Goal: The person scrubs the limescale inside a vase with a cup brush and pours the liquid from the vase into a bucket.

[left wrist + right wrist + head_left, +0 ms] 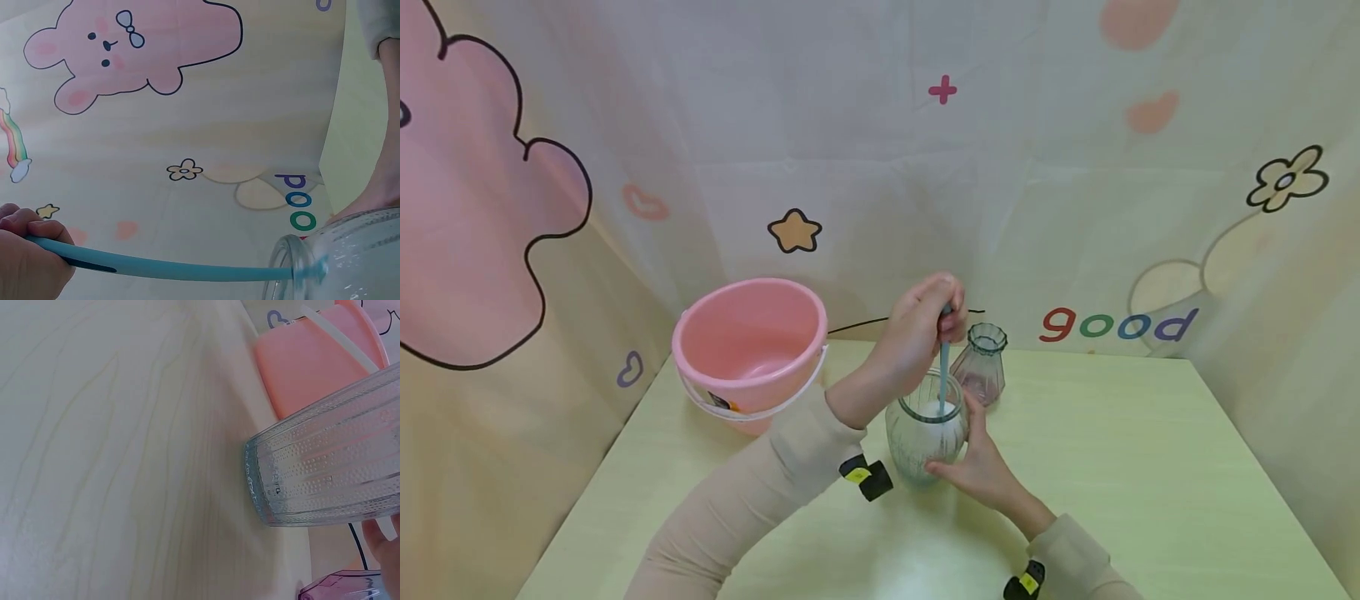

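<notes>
My left hand (921, 321) grips the blue handle (175, 265) of what looks like a bottle brush, above the mouth of a clear ribbed glass jar (917, 446). The handle runs down through the jar's opening. Its white head (936, 408) is inside, blurred by the glass. With thumb and fingers spread round the jar's right side, my right hand (981, 467) holds it. In the right wrist view the jar's textured wall (331, 469) and thick base show; whether the base touches the table cannot be told.
Behind the jar, to the right, stands a smaller fluted glass vase (981, 367) with a pinkish lower part. A pink bucket (748, 350) with a white handle is at the back left of the pale wooden table (1112, 467). Printed curtains (865, 192) enclose the table's back and sides.
</notes>
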`<state>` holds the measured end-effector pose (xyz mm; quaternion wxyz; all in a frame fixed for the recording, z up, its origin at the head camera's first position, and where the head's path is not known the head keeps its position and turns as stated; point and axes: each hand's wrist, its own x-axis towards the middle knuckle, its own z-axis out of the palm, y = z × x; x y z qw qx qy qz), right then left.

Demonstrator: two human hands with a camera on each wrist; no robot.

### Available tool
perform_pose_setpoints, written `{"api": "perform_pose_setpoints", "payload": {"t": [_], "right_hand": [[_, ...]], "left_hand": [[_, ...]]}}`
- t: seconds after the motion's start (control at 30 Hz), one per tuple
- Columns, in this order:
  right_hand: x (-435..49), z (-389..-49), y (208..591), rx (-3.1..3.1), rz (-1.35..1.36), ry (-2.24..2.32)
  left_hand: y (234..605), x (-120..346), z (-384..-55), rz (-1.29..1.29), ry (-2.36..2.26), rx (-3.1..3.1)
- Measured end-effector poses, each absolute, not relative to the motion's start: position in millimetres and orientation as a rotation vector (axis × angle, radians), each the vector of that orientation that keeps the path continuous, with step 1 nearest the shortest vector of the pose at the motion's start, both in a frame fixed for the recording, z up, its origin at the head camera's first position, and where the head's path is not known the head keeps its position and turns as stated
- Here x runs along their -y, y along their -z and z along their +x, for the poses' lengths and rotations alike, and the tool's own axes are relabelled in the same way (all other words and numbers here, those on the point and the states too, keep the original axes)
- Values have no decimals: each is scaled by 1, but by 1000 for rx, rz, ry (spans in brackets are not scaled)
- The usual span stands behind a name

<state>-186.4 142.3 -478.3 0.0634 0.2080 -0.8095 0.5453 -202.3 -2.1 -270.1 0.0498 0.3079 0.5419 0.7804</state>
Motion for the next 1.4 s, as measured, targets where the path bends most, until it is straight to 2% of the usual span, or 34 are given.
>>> {"api": "perform_pose_setpoints", "payload": {"t": [0.53, 0.77, 1.07, 1.4], "right_hand": [[-140, -185, 481, 2451, 578, -1599], [-130, -164, 445, 2446, 577, -1569], [-134, -175, 470, 2465, 540, -1517], [-137, -179, 480, 2466, 520, -1531]], "left_hand": [[289, -2, -203, 925, -2396, -1633], [309, -5, -204, 854, -2309, -1744], [344, -8, -215, 713, -2242, -1836], [348, -11, -215, 692, -2166, -1863]]}}
